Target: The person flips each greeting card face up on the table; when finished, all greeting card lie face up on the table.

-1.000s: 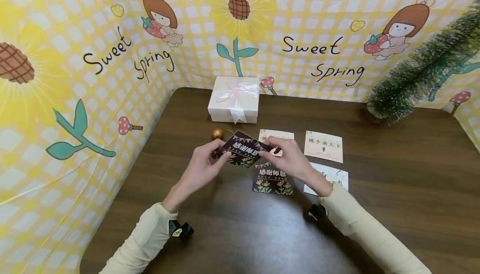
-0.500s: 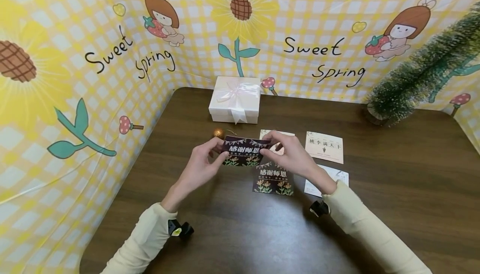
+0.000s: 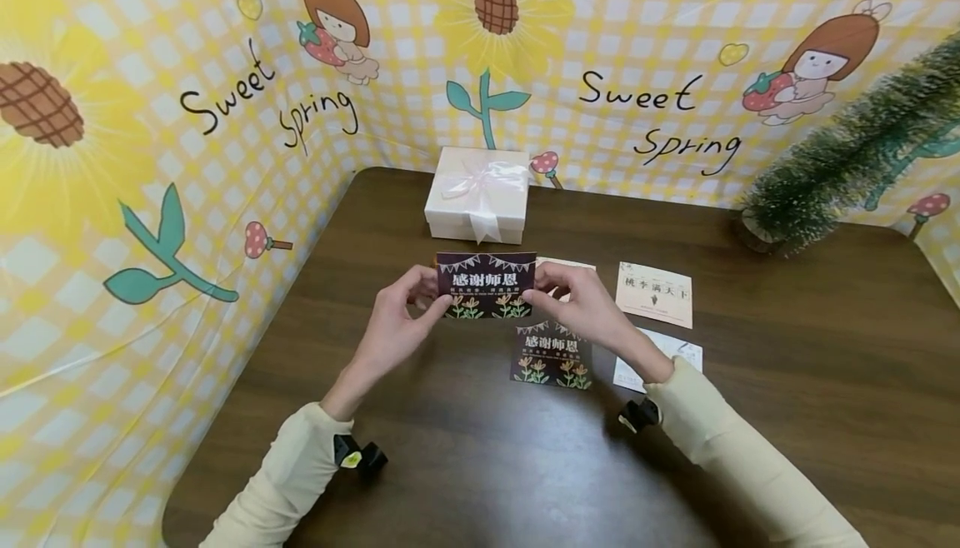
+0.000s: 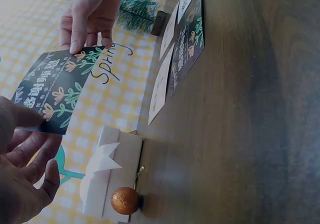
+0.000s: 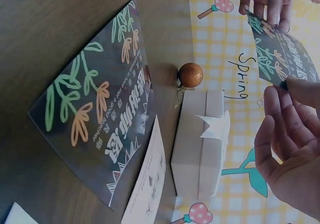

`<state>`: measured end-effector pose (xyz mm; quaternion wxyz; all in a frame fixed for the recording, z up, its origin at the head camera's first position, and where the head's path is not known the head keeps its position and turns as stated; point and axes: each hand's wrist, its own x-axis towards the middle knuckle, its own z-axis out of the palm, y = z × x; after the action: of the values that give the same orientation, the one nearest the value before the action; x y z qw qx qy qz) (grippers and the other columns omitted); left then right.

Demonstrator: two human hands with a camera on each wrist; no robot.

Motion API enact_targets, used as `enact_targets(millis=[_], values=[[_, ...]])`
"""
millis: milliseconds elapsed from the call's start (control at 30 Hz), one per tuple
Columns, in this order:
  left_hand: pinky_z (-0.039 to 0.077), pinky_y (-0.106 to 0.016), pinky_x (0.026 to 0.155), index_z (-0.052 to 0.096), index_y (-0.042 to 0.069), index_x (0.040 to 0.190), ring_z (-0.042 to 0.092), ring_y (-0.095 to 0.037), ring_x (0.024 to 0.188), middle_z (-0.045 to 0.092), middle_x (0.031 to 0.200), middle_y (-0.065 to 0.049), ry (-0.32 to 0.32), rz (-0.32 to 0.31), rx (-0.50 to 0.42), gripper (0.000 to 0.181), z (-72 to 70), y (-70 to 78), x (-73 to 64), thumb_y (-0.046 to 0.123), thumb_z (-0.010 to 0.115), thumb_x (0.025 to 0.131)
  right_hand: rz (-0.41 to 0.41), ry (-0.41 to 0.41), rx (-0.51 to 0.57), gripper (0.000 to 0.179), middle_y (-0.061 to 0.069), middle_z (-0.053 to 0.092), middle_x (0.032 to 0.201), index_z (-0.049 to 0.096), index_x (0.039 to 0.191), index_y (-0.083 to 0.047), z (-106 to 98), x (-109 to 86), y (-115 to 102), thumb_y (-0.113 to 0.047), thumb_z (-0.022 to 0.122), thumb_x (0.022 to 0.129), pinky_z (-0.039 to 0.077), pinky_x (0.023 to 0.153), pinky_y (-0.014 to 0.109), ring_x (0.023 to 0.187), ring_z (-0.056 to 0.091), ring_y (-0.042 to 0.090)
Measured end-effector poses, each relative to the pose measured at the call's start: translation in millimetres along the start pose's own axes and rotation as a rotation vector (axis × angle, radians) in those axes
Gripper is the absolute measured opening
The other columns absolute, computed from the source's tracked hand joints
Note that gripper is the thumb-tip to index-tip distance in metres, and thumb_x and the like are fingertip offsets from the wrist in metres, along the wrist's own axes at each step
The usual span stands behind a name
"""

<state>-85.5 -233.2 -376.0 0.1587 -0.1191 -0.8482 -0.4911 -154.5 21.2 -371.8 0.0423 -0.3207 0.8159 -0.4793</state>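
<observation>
Gift box (image 3: 477,206), sm. tree (image 3: 847,156)

Your raised dark card (image 3: 486,285) hides the gold ball and part of a pale card (image 3: 570,266) behind it. The small tree (image 3: 855,156) is cut off at the right edge, and the cards' fine print is too small to read.

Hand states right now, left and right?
Left hand: pinches the left edge of the dark card.
Right hand: pinches the same card's right edge, held above the table.
</observation>
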Motion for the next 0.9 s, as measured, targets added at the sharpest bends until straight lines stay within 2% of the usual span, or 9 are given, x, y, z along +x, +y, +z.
enact_targets(millis=[167,333,467,567,733,900], values=[[0.047,-0.021,0.064,0.06,-0.001,0.095,0.058,-0.013,0.07,0.067,0.083,-0.013,0.005,-0.062,-0.025,0.012,-6.1,-7.6,-5.8,-0.001,0.069,0.087,0.041,-0.026,0.018,0.018,0.007,0.069,0.089,0.064,0.098,-0.004,10,6.8,-1,-0.013,0.074,0.087,0.055,0.073,0.039,0.081,0.065,0.018],[0.046,-0.02,0.062,0.058,-0.001,0.092,0.06,-0.016,0.071,0.066,0.081,-0.014,-0.019,-0.145,-0.014,0.014,-7.3,-17.4,-15.0,-0.001,0.07,0.087,0.07,-0.045,-0.046,0.013,0.002,0.069,0.082,0.065,0.09,-0.007,26,11.6,4,-0.016,0.074,0.087,0.052,0.068,0.032,0.075,0.064,0.015],[0.048,-0.022,0.063,0.056,0.0,0.088,0.061,-0.018,0.07,0.065,0.078,-0.011,-0.052,-0.192,0.078,0.016,-6.6,-27.7,-19.4,-0.001,0.071,0.085,0.093,-0.108,-0.074,0.012,0.002,0.069,0.079,0.065,0.084,-0.008,35,15.8,8,-0.016,0.073,0.087,0.051,0.064,0.027,0.069,0.063,0.013],[0.047,-0.022,0.062,0.056,0.002,0.084,0.057,-0.014,0.065,0.062,0.075,-0.008,-0.098,-0.244,0.142,0.015,-4.3,-35.5,-20.6,0.002,0.071,0.084,0.13,-0.168,-0.111,0.014,0.004,0.069,0.076,0.064,0.08,-0.007,40,18.8,12,-0.016,0.072,0.087,0.05,0.061,0.026,0.064,0.06,0.011],[0.043,-0.025,0.058,0.057,0.003,0.08,0.051,-0.012,0.06,0.059,0.072,-0.006,-0.184,-0.335,0.225,0.017,-1.4,-43.0,-22.5,0.009,0.072,0.085,0.197,-0.251,-0.194,0.021,0.001,0.064,0.063,0.061,0.072,-0.008,47,22.0,17,-0.018,0.072,0.087,0.039,0.05,0.023,0.051,0.048,0.008],[0.043,-0.031,0.065,0.058,0.004,0.08,0.051,-0.018,0.069,0.057,0.077,-0.008,-0.231,-0.356,0.327,0.018,-1.4,-46.6,-22.5,0.014,0.072,0.085,0.237,-0.301,-0.274,0.027,-0.004,0.052,0.052,0.06,0.067,-0.011,52,24.9,20,-0.023,0.072,0.088,0.032,0.046,0.022,0.045,0.04,0.007]])
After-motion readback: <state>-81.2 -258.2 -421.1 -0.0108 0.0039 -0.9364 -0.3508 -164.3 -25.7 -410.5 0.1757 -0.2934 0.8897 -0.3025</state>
